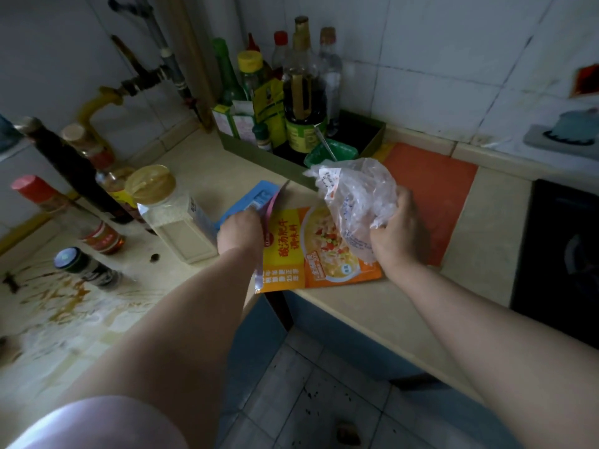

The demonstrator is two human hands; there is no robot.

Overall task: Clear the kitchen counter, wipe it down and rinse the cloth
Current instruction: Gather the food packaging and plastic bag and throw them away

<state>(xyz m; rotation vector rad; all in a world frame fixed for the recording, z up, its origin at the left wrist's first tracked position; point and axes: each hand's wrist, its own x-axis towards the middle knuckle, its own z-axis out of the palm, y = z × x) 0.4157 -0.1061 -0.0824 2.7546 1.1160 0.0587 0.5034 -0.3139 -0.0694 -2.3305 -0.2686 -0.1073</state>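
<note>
Clearing step, frame centre: left hand (240, 233) pinched flat packets (249, 199); right hand (400, 231) clutched a crumpled plastic bag (356, 192). Next move probably required lifting the orange sachet (321, 257).

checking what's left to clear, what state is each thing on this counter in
left hand, grips the blue packet
right hand, grips the clear bag, which is crumpled
orange sachet, flat at the counter's edge
counter, brown stains at left, not yet wiped
jar, upright, lid on
dark bottle, upright, capped
</note>
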